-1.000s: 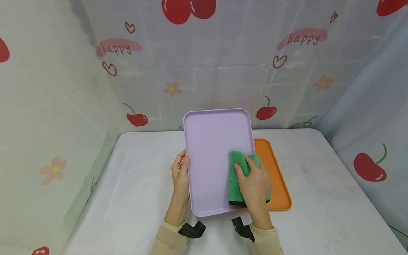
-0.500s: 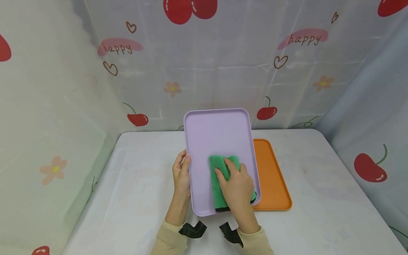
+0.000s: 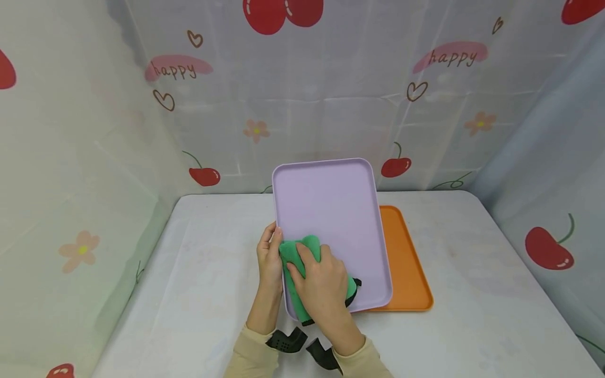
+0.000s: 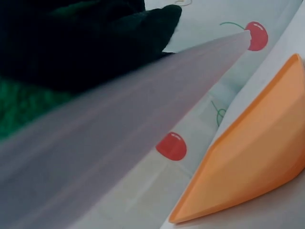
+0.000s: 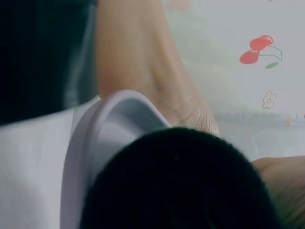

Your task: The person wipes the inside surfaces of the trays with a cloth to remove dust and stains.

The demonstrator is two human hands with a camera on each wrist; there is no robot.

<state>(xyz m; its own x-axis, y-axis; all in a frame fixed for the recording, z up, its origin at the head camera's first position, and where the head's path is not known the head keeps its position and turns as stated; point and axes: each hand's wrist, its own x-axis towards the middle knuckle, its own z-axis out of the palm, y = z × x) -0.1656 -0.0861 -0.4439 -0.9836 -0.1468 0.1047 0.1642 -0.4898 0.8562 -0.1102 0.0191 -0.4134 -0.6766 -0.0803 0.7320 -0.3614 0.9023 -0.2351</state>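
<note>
A lilac rectangular tray (image 3: 326, 199) is held up at a tilt, its inner face toward the head camera. My left hand (image 3: 269, 265) grips its left edge, thumb on the rim and the other fingers behind. In my right hand (image 3: 326, 283) is a folded green cloth (image 3: 289, 251) with black edging, pressed against the tray's lower left area beside the left thumb. The left wrist view catches the tray's side (image 4: 119, 119) edge-on and some green cloth (image 4: 28, 109). From the right wrist, a tray corner (image 5: 76, 157) appears behind the dark, fuzzy cloth (image 5: 181, 181).
An orange tray (image 3: 407, 278) lies on the white table (image 3: 472, 294), partly covered in the head view by the lilac one. Behind the table hangs a pale curtain (image 3: 321, 126) printed with cherries, and further curtains flank both sides. Black devices sit at both wrists.
My right hand has slid the green cloth leftward across the tray, from its right side to the left edge. The left hand keeps its grip, while the tray has turned very slightly.
</note>
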